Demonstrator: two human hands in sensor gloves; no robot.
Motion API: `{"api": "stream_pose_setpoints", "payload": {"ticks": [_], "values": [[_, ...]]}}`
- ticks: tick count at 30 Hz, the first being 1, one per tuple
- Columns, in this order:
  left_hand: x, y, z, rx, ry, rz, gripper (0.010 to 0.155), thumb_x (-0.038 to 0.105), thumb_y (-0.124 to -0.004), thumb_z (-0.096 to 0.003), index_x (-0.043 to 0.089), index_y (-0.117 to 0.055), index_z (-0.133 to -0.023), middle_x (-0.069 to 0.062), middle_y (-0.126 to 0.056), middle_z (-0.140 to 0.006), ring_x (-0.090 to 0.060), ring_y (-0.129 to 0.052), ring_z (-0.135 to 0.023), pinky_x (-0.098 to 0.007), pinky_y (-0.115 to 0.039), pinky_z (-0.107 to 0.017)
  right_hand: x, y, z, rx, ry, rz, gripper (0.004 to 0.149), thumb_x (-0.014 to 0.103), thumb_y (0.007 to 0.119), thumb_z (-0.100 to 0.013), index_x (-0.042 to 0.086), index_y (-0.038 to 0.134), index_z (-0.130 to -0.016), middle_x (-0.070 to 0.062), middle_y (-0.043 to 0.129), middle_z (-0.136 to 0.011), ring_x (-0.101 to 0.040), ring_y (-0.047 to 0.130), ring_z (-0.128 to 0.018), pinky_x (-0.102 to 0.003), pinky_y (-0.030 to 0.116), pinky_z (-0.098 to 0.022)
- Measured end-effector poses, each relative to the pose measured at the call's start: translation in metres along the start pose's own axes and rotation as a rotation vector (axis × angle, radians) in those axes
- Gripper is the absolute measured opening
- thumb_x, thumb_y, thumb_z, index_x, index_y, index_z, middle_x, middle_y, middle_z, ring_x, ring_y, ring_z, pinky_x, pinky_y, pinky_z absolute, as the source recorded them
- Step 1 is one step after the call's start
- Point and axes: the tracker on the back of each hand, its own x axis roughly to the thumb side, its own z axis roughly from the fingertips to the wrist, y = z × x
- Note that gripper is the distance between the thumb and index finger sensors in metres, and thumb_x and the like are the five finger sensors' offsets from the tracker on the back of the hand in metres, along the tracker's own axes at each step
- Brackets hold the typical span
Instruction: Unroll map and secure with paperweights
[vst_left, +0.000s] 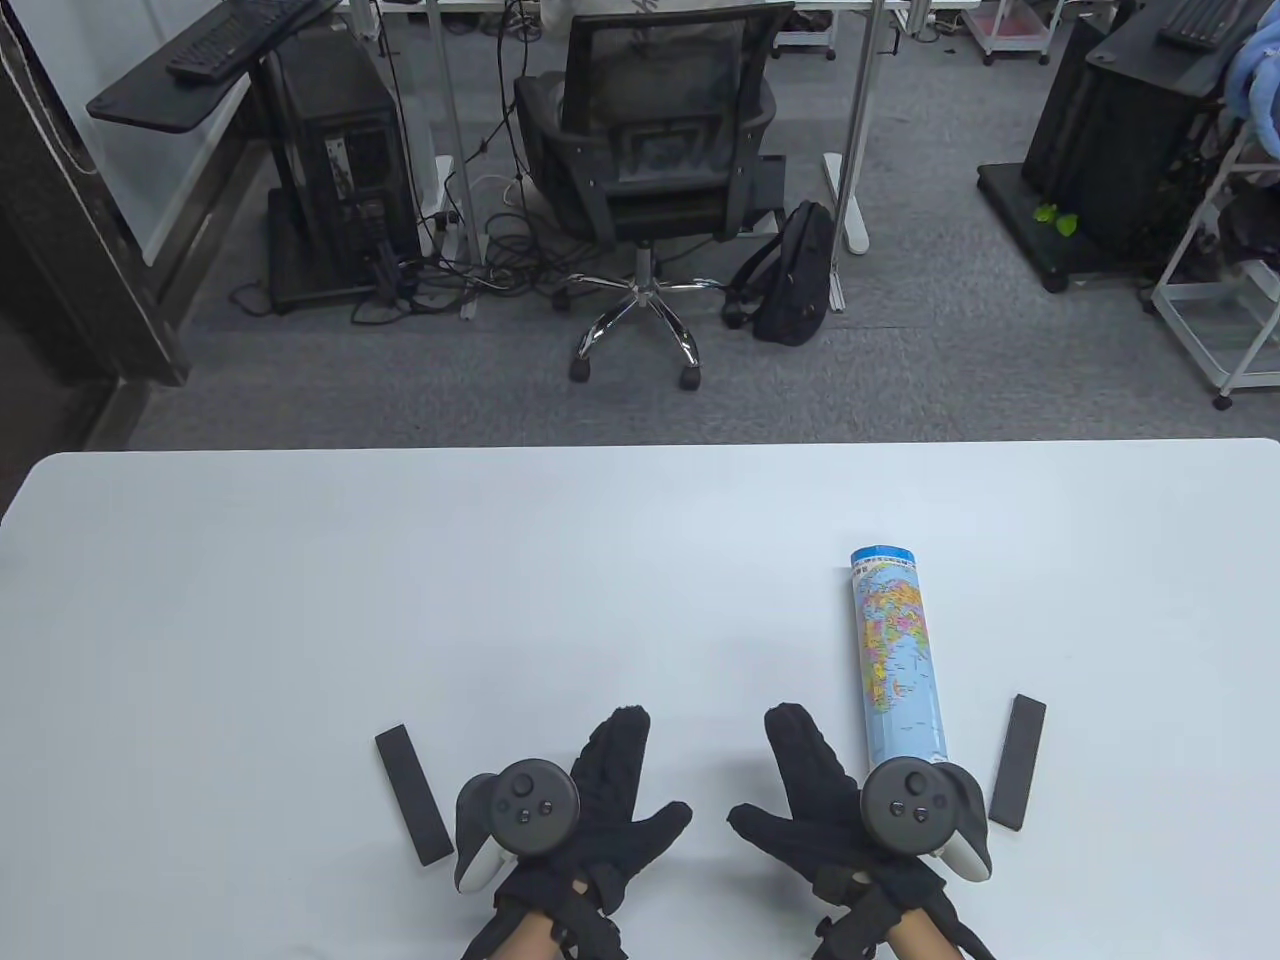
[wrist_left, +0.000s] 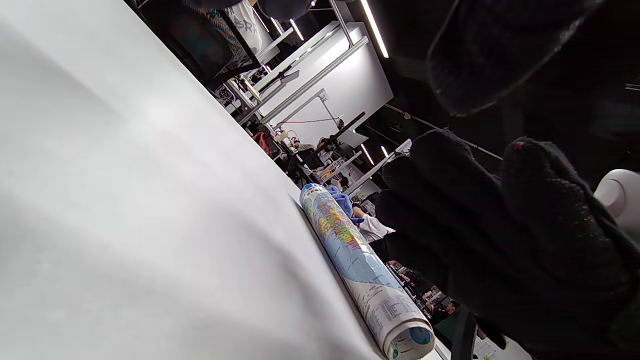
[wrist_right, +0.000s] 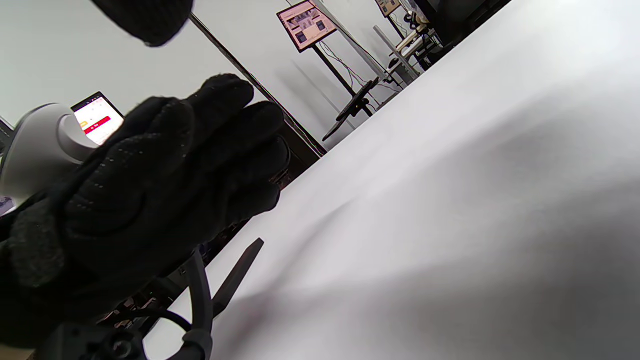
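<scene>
Far left, a dark flat bar paperweight lies just beside the left hand, which rests flat, fingers spread, grasping nothing. The right hand does likewise. Just to its right the rolled map lies pointing near to far, a second paperweight beyond it. Light springy paper, likely to curl back, so pin the loose edge and roll from mid-tube.

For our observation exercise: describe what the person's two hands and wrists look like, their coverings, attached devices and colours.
The left hand and right hand wear black knitted gloves with fine dotted texture. A round dark grey tracker with small buttons and a white underside sits on the back of each. Black straps and thin cables cross each wrist, and bare skin shows below.
</scene>
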Motion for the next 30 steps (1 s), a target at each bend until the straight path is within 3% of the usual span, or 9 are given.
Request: {"api": "stream_pose_setpoints", "payload": {"ticks": [7,13,21,24,30], "values": [[0.0,0.0,0.0,0.003,-0.007,0.006,0.088,0.056,-0.072,-0.0531,0.017,-0.016,-0.109,-0.02,-0.025,-0.114,-0.05,-0.032,-0.101,-0.068,-0.038,-0.067,0.009,-0.022,0.005,-0.13,-0.017,0.042,0.086,0.047,0.072,-0.056,0.001,0.019,-0.106,-0.036,0.012,-0.106,-0.064,0.019,-0.09,-0.074,0.028,-0.058],[0.001,-0.001,0.0,0.001,-0.011,0.008,0.088,0.056,-0.072,-0.0531,0.017,-0.016,-0.108,-0.019,-0.025,-0.114,-0.05,-0.032,-0.102,-0.068,-0.037,-0.067,-0.006,-0.037,0.009,-0.24,0.188,0.272,0.088,0.047,0.073,-0.056,0.001,0.017,-0.105,-0.036,0.007,-0.105,-0.065,0.013,-0.088,-0.076,0.021,-0.055],[0.0,-0.001,0.0,-0.002,0.005,-0.009,0.088,0.056,-0.072,-0.0531,0.017,-0.015,-0.108,-0.02,-0.025,-0.113,-0.051,-0.032,-0.101,-0.068,-0.038,-0.067,-0.046,-0.031,0.003,-0.035,0.539,0.582,0.09,0.048,0.072,-0.056,0.003,0.01,-0.104,-0.04,0.005,-0.104,-0.066,0.014,-0.089,-0.076,0.02,-0.056],[0.0,-0.001,0.001,-0.005,0.016,-0.013,0.088,0.055,-0.072,-0.0531,0.016,-0.016,-0.108,-0.021,-0.025,-0.113,-0.051,-0.032,-0.101,-0.068,-0.038,-0.067,-0.055,-0.025,0.002,0.027,0.575,0.562,0.088,0.045,0.072,-0.056,0.003,0.011,-0.104,-0.04,0.012,-0.105,-0.065,0.02,-0.091,-0.076,0.023,-0.057],[0.0,-0.001,0.0,-0.014,0.026,-0.021,0.088,0.055,-0.072,-0.0532,0.016,-0.015,-0.108,-0.021,-0.025,-0.113,-0.051,-0.031,-0.101,-0.068,-0.038,-0.067,-0.059,-0.019,0.0,0.052,0.609,0.631,0.085,0.041,0.073,-0.056,0.005,0.012,-0.104,-0.042,0.013,-0.104,-0.068,0.023,-0.089,-0.077,0.028,-0.057]]}}
